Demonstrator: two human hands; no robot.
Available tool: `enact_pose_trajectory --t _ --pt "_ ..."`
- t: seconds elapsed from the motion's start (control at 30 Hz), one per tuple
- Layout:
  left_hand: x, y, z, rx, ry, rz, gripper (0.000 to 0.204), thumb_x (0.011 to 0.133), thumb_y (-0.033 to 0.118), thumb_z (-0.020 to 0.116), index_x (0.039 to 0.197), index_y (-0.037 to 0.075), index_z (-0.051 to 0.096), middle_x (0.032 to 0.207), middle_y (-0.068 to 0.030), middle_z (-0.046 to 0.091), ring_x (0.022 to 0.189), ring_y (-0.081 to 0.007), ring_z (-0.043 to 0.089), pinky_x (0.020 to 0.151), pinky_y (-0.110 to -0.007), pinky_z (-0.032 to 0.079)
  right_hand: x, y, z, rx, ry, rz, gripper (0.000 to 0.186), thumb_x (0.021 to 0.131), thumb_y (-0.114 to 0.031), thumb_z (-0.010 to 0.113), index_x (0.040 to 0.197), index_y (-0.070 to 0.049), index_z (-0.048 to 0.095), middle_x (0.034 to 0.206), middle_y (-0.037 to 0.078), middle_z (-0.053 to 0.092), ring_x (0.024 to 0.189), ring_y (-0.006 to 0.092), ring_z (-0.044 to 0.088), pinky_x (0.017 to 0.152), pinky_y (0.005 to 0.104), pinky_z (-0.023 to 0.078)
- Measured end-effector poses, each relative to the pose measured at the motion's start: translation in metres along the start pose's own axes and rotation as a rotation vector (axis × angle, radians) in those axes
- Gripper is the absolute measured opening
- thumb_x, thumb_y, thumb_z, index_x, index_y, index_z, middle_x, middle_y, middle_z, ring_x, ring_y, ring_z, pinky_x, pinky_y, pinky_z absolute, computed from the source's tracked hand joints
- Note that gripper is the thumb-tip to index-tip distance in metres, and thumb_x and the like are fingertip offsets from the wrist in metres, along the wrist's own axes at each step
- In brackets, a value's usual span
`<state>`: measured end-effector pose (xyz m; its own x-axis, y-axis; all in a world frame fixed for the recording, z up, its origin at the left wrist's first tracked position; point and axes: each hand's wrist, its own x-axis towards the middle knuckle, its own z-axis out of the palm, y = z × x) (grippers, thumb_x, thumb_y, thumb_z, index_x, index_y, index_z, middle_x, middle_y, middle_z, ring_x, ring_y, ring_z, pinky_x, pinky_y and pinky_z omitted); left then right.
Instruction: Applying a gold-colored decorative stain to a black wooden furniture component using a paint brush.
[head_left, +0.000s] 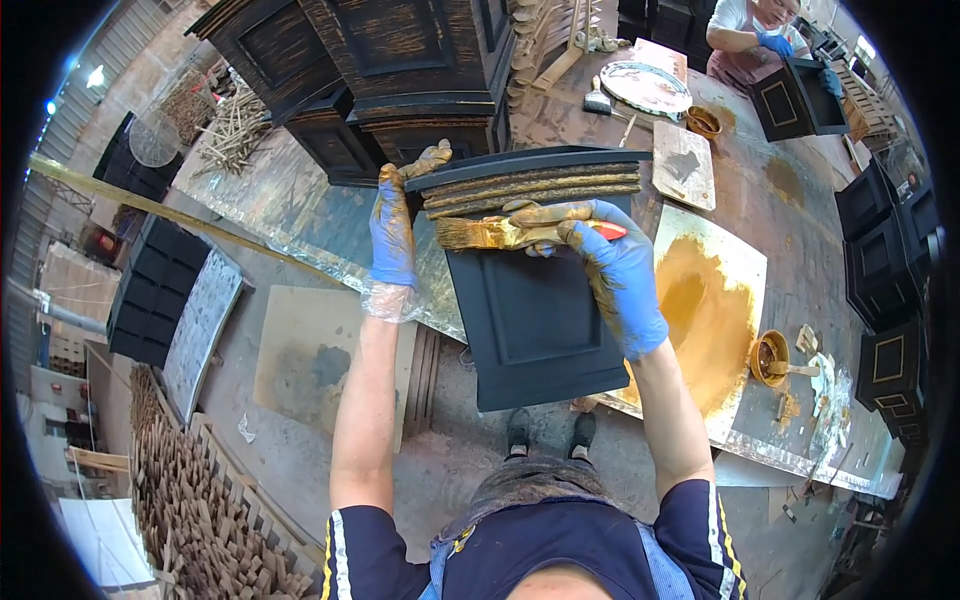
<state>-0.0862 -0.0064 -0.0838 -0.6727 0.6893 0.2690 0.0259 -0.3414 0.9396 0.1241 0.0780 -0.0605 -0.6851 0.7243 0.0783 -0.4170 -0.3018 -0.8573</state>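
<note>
My left hand (pixel 396 225), in a stained blue glove, grips the upper left corner of a black wooden piece (pixel 540 305) with a recessed panel. Its fingers and thumb close on the edge. My right hand (pixel 612 265), gloved the same way, holds a paintbrush (pixel 480 234) with a red-tipped handle. The bristles are coated in gold-brown paint and point left, over the ridged moulding near the piece's top. Brown-gold streaks run along those ridges, while the panel below is plain black. Whether the bristles touch the moulding I cannot tell.
A board smeared with gold-brown paint (pixel 705 310) lies on the table to the right, near a paint bowl (pixel 769 357) with a brush in it. Black cabinets (pixel 400 60) stand at the back left. Across the table, a co-worker (pixel 755 45) in blue gloves holds another black piece (pixel 798 98).
</note>
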Motion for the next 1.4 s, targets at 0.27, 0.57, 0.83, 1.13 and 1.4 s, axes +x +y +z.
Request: enact_pose_trajectory --t 0.27,0.57,0.83,1.13,1.4 --pt "0.014 -0.035 -0.036 0.012 0.146 0.008 0.067 0.082 0.056 0.031 0.106 -0.003 0.052 0.115 -0.0137 0.049 0.103 -0.0200 0.048 0.092 -0.031 0.035 0.007 0.002 0.000 -0.027 0.009 0.017 0.018 0.076 -0.003 0.058 0.093 0.000 0.054 0.090 0.012 0.058 0.080 0.0192 0.058 0.073 0.0318 0.050" --pt "0.003 0.002 -0.004 -0.051 -0.014 0.014 0.057 0.085 0.050 0.036 0.112 0.001 0.049 0.110 -0.0089 0.052 0.102 -0.0156 0.047 0.091 -0.027 0.034 -0.006 -0.038 -0.090 -0.123 0.100 -0.168 0.019 0.082 -0.014 0.050 0.094 0.001 0.054 0.101 0.019 0.056 0.083 0.0206 0.058 0.075 0.0317 0.048" --pt "0.011 -0.005 -0.012 -0.002 0.019 -0.022 0.065 0.082 0.056 0.032 0.110 0.000 0.050 0.116 -0.0132 0.048 0.110 -0.0209 0.042 0.096 -0.032 0.030 -0.034 -0.069 -0.123 -0.136 0.330 -0.278 0.017 0.080 -0.014 0.055 0.092 -0.001 0.055 0.092 0.015 0.059 0.082 0.0207 0.059 0.074 0.0315 0.050" --pt "0.015 -0.018 -0.021 -0.132 0.057 -0.058 0.061 0.081 0.050 0.044 0.114 -0.001 0.045 0.112 -0.0107 0.050 0.102 -0.0184 0.048 0.091 -0.029 0.035 0.009 -0.012 -0.008 -0.120 -0.031 0.057 0.021 0.073 -0.011 0.065 0.090 0.001 0.059 0.083 0.004 0.059 0.076 0.0073 0.054 0.069 0.0199 0.044" --pt "0.009 -0.002 -0.005 -0.081 0.011 -0.014 0.058 0.083 0.051 0.040 0.108 0.000 0.051 0.107 -0.0102 0.054 0.100 -0.0174 0.049 0.089 -0.028 0.037 0.017 -0.027 -0.035 -0.253 0.010 0.003 0.019 0.074 -0.010 0.063 0.088 0.002 0.059 0.082 0.006 0.060 0.075 0.0100 0.057 0.068 0.0208 0.047"
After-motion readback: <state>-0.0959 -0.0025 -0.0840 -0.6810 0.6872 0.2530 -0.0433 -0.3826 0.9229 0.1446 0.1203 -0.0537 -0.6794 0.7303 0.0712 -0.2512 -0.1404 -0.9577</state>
